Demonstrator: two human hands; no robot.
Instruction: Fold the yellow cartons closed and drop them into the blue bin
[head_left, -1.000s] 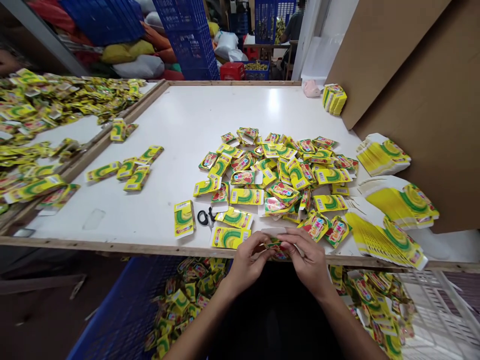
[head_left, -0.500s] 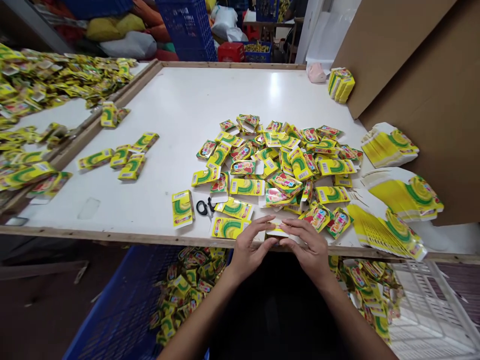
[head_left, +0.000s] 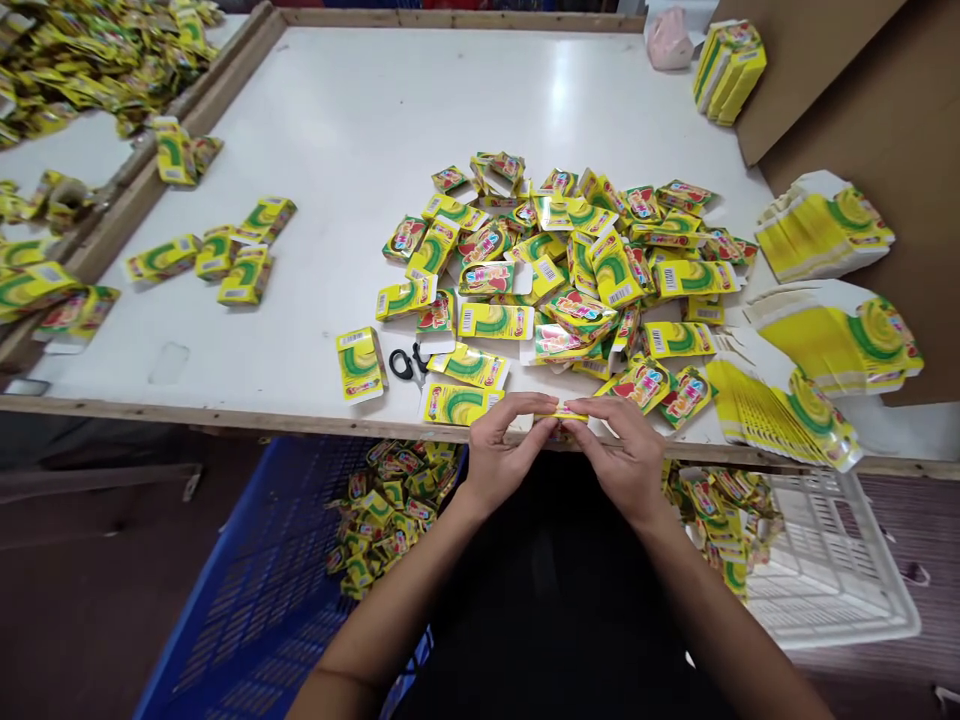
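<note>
Head view: left hand (head_left: 506,450) and right hand (head_left: 619,455) pinch one yellow carton (head_left: 561,411) in a narrow grip at the near edge of the table (head_left: 337,120); some already lie in the blue crate (head_left: 247,600), but the pile (head_left: 585,280) looks barely dented.

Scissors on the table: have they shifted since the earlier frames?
No. The scissors lie just right of the same yellow box, equally close to the table's front edge; only the camera has tilted.

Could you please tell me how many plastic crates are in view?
2: a blue crate at lower left, a white crate at lower right. Others may be hidden off frame.
</note>
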